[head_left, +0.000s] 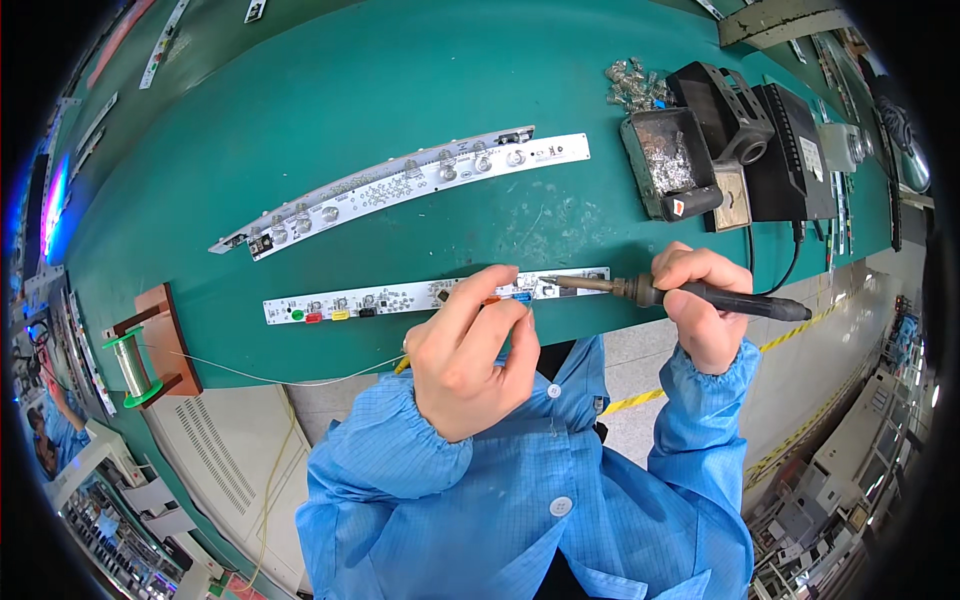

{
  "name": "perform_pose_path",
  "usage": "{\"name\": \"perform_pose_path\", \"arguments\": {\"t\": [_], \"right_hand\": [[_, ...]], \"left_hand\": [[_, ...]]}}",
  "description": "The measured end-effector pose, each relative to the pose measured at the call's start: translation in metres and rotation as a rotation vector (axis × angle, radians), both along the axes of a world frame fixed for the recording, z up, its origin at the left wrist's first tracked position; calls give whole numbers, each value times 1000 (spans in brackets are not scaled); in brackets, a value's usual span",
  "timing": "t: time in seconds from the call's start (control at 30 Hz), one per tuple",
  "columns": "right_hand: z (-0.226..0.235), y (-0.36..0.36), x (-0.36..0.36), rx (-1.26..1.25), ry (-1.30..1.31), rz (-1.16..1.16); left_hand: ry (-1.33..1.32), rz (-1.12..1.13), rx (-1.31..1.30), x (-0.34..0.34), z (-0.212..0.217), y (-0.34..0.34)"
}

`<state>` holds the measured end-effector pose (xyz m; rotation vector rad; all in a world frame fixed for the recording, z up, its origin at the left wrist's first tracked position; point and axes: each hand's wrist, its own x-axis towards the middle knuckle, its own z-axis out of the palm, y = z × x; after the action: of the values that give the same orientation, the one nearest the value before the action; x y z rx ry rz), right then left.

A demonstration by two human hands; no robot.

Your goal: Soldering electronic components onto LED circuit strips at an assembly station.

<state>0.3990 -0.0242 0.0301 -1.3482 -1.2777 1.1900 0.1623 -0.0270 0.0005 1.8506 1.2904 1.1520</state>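
My right hand (703, 300) grips a soldering iron (745, 300) by its dark handle, with the tip pointing left over the right part of a narrow white circuit board (400, 298). Small coloured connectors, green, red, yellow, black and blue, sit along that board. Over its middle, my left hand (470, 350) has its fingers curled and closed. A thin solder wire (290, 383) runs from a spool (130, 368) at the left to my left hand; its end is hidden there. A yellow piece (403, 365) shows beside that hand.
Two long boards with clear round parts (420, 180) lie farther back on the green table (330, 110). At the right stand a dark tray of metal bits (668, 160), an iron holder (725, 115) and a black box with a cable (795, 150). A brown stand (170, 335) carries the spool.
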Motion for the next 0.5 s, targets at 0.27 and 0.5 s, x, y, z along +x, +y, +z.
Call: {"name": "perform_pose_path", "arguments": {"t": [0.27, 0.5], "right_hand": [[-4, 7, 5, -72, 37, -1], [-3, 15, 8, -139, 96, 12]], "left_hand": [[41, -9, -9, 0, -1, 2], [29, -13, -15, 1, -1, 1]]}}
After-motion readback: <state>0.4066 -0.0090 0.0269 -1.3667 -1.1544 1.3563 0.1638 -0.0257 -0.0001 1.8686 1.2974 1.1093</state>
